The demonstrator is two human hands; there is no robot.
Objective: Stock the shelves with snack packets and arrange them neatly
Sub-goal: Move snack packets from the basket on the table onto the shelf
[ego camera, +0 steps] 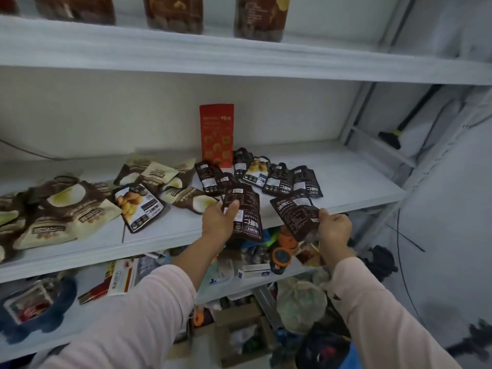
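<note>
Just beyond both grips lies the white flat shelf board (351,179), strewn with brown-and-cream foil snack packets (157,177). The left hand (217,222) clasps one dark brown glossy pouch (243,209), and the right hand (334,229) pinches a second brown pouch (294,211) by its edge — probably to lay both straight.

Both arms stretched forward, left hand (218,221) gripping a dark packet (243,201), right hand (335,229) pinching a second packet (292,213)

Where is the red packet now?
In the head view, the red packet stands upright at the back of the middle shelf, centre, behind the dark packets.
</note>
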